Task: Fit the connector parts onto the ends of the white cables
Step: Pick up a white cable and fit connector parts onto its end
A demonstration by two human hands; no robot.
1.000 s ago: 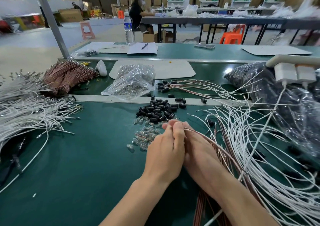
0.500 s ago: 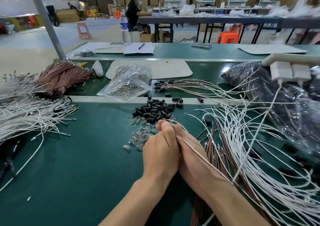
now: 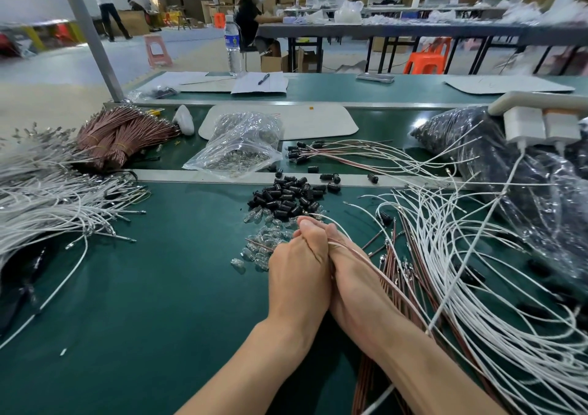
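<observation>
Mid green bench [image 3: 159, 287], the left hand [image 3: 299, 274] and right hand [image 3: 353, 284] pressed together, fingers [image 3: 307, 226] clenched on a thin pinkish cable [image 3: 366, 257] just beside the heap of small black cylindrical connector caps [image 3: 286, 196], while few capped cables [image 3: 305, 152] lay behind and the loose white cables [image 3: 461, 255] toward the right edge seemingly mostly awaited fitting

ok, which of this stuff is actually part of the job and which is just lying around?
Job: white cables, black connector parts, pink wire gripped between left hand and right hand.
Lying about: water bottle, pen, phone, white chargers.
</observation>
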